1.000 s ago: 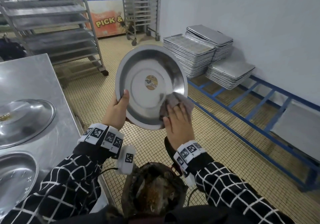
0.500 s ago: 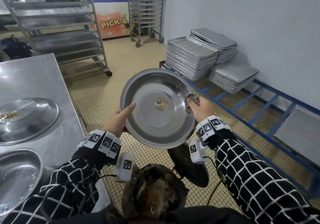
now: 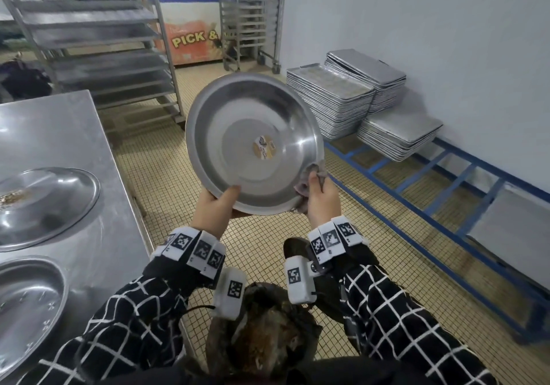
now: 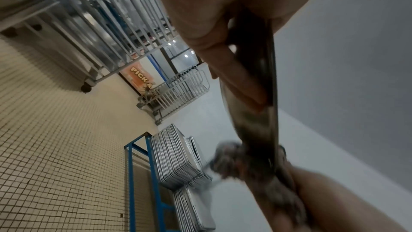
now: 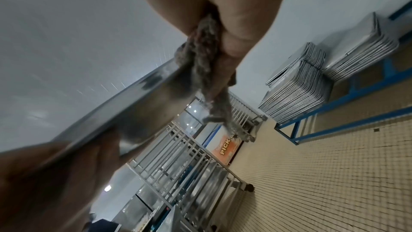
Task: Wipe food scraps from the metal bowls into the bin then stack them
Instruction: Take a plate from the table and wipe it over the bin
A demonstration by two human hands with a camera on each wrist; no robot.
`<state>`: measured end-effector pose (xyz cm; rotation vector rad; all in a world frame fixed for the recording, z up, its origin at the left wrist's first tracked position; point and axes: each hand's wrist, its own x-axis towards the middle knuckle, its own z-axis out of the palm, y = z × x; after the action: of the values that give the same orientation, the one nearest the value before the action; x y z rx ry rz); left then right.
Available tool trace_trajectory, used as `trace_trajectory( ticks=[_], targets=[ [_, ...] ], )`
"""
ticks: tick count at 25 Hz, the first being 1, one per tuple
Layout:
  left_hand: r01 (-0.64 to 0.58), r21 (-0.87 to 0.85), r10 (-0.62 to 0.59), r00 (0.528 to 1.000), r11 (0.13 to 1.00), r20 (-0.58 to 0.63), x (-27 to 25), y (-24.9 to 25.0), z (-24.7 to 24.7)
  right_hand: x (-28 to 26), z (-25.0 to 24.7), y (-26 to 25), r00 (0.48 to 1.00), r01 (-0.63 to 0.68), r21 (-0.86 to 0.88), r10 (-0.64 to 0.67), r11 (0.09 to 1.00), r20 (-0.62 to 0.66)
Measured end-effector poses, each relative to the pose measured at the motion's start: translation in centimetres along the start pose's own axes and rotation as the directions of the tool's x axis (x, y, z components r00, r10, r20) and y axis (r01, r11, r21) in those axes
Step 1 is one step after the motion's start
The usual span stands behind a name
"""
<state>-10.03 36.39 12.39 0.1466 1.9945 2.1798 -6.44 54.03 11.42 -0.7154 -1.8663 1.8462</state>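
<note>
Left hand grips the bowl at its near rim, tilted up facing the camera, over the bin. Right hand pinches the cloth against the lower-right rim. Bowl looks clean; stack spot is probably the worktop to the left, left hand nearer, clear floor between.

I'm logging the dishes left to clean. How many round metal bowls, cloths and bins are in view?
Round metal bowls: 3, one held, two on the steel table
Grey wiping cloths: 1
Dark scrap bins: 1
Total: 5
</note>
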Motion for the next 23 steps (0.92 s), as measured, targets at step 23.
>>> trace_trajectory(
  ticks=[23],
  targets=[
    [-0.107,0.163,0.100,0.994,0.981,0.048,3.0,0.8,-0.8,-2.5,1.9,5.4,0.716,0.693,-0.605,-0.282,0.392,0.638]
  ],
)
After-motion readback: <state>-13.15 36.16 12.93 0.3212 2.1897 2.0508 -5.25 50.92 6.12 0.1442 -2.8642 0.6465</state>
